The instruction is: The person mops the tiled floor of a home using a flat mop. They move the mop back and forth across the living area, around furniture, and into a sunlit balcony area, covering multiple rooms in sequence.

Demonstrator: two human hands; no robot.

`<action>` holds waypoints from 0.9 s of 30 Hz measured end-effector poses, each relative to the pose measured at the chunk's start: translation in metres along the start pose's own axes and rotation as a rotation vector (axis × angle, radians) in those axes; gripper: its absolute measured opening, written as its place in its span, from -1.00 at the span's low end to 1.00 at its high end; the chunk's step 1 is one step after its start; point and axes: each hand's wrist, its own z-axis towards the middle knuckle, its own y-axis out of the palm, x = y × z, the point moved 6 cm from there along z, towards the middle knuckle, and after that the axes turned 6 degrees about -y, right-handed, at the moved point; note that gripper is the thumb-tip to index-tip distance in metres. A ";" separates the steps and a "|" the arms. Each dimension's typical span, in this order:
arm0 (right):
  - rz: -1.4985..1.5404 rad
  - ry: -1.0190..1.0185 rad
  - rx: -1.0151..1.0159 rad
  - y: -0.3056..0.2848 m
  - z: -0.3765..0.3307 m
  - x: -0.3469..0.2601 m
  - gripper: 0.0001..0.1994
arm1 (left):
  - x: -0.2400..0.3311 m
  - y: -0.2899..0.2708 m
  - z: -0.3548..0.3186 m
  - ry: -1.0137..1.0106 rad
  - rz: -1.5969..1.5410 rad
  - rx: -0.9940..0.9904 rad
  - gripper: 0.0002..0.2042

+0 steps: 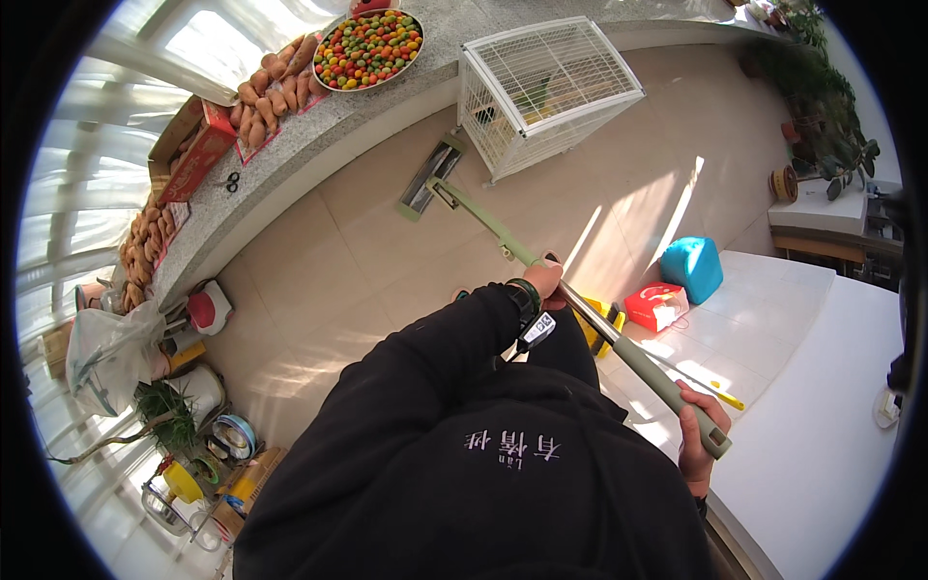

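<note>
Looking down from the head camera: most of the body hidden under a black sweatshirt (483,474) filling the lower centre. Left hand (544,280) half concealed behind its own wrist and a dark bracelet, at centre frame, fingers wrapped tight around the mop handle (580,314); individual fingertips not discernible. Right hand (694,440) at lower right, clamped on the grey-green grip near the handle's top end, thumb side toward the lens, palm hidden. Left arm stretched forward and up the frame, right arm bent close to the body, forearm cut off by the sweatshirt. Mop head (430,179) flat on the tiled floor (319,280) at upper centre, just beside the white wire cage (546,92); contents of the cage hard to make out. Curved stone ledge (319,135) across the upper left, bearing sweet potatoes (275,87) and a tray of small coloured fruit (367,48). Blue container (691,269) and red box (655,305) at right of centre, partly behind the handle.
</note>
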 end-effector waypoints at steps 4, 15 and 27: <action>0.052 0.104 0.077 -0.031 -0.022 -0.001 -0.76 | -0.039 0.032 -0.017 -0.053 0.010 -0.055 -0.68; 0.122 0.012 0.036 -0.097 -0.016 -0.006 -0.61 | -0.065 0.082 -0.068 -0.168 -0.145 -0.184 -0.73; 0.296 0.061 -0.214 -0.040 0.109 0.118 -0.87 | -0.041 0.011 0.048 -0.086 -0.197 0.134 -0.77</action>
